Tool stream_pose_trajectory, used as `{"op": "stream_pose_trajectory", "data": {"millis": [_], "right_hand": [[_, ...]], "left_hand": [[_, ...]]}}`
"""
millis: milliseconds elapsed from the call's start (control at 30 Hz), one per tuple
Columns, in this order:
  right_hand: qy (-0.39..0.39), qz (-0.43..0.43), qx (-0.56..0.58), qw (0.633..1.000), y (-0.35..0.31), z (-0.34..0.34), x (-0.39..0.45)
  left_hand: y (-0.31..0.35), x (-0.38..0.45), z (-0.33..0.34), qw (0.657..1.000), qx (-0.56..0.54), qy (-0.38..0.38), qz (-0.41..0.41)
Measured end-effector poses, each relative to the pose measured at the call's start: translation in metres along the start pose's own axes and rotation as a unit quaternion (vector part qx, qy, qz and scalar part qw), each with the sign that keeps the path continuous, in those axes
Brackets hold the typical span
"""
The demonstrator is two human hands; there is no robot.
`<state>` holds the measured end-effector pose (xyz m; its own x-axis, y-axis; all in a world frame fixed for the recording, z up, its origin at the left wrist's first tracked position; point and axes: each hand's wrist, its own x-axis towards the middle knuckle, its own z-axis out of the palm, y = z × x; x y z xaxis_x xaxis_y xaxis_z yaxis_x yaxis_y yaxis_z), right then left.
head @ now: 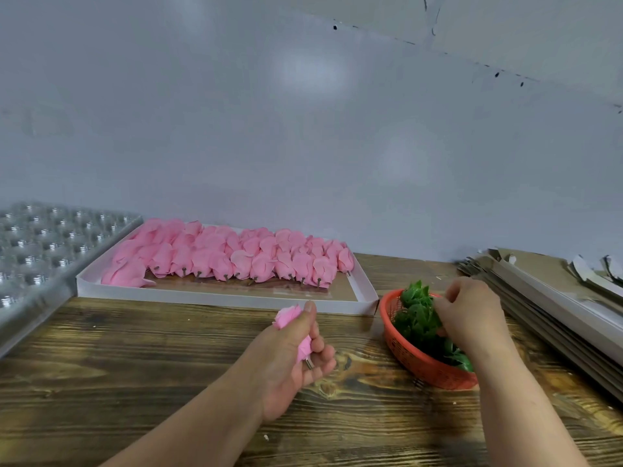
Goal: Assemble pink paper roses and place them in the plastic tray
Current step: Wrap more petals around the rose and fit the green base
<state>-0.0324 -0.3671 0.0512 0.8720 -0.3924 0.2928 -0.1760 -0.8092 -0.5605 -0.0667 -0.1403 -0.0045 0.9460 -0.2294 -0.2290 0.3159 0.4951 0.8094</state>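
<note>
My left hand [290, 362] grips a pink paper rose [286, 316] above the wooden table, its small grey stub pointing down by my fingers. My right hand [472, 311] reaches into a red mesh basket [421, 365] of green leaf pieces [418, 315], fingers curled among the leaves; I cannot tell whether it holds one. A white cardboard box [219, 299] at the back holds several rows of pink rose heads [236, 257]. The clear plastic tray [43, 251] with round cups lies at the far left.
A stack of flat grey cardboard sheets [556, 298] lies at the right edge of the wooden table [135, 382]. A pale wall rises right behind the box.
</note>
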Motion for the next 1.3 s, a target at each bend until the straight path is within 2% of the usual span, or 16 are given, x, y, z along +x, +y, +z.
{"op": "stream_pose_trajectory", "data": {"millis": [67, 100, 200, 300, 400, 533, 633, 767, 833, 900, 933, 967, 1133, 1300], "right_hand": [[0.009, -0.022, 0.057, 0.998, -0.002, 0.0, -0.002], [-0.004, -0.028, 0.128, 0.991, -0.004, 0.0, -0.004], [-0.108, -0.026, 0.364, 0.925, -0.015, 0.001, -0.013], [-0.192, -0.043, 0.445, 0.874, -0.024, 0.004, -0.02], [-0.233, -0.065, 0.445, 0.862, -0.032, 0.011, -0.027], [-0.222, -0.155, 0.31, 0.911, -0.037, 0.022, -0.034], [-0.194, -0.241, 0.212, 0.927, -0.043, 0.025, -0.039], [-0.166, -0.253, 0.176, 0.937, -0.047, 0.036, -0.043], [-0.201, -0.204, 0.253, 0.924, -0.046, 0.039, -0.043], [-0.27, -0.115, 0.408, 0.865, -0.048, 0.039, -0.044], [-0.297, -0.08, 0.467, 0.829, -0.049, 0.039, -0.045], [-0.309, -0.063, 0.493, 0.811, -0.05, 0.04, -0.046], [-0.308, -0.063, 0.497, 0.809, -0.057, 0.054, -0.058], [-0.275, -0.093, 0.528, 0.798, -0.062, 0.06, -0.065]], "left_hand": [[-0.001, 0.0, 0.001, 1.0, 0.015, 0.002, 0.006], [-0.002, 0.0, 0.001, 1.0, 0.025, 0.003, 0.01], [-0.003, 0.0, 0.003, 0.999, 0.035, 0.008, 0.029], [-0.003, 0.0, 0.004, 0.998, 0.033, 0.012, 0.052], [-0.004, -0.001, 0.007, 0.997, 0.04, 0.006, 0.068], [-0.004, -0.001, 0.009, 0.994, 0.056, 0.004, 0.096], [-0.004, -0.001, 0.009, 0.991, 0.077, -0.018, 0.108], [-0.008, 0.002, 0.006, 0.988, 0.101, -0.021, 0.111], [-0.007, 0.002, 0.006, 0.992, 0.075, -0.007, 0.101], [-0.003, 0.004, 0.005, 0.997, -0.002, 0.006, 0.081], [-0.001, 0.004, 0.004, 0.997, -0.043, 0.01, 0.069], [0.0, 0.004, 0.004, 0.995, -0.075, 0.014, 0.059], [0.002, 0.005, 0.003, 0.987, -0.15, 0.037, 0.036], [0.0, 0.009, 0.004, 0.987, -0.147, 0.051, 0.036]]}}
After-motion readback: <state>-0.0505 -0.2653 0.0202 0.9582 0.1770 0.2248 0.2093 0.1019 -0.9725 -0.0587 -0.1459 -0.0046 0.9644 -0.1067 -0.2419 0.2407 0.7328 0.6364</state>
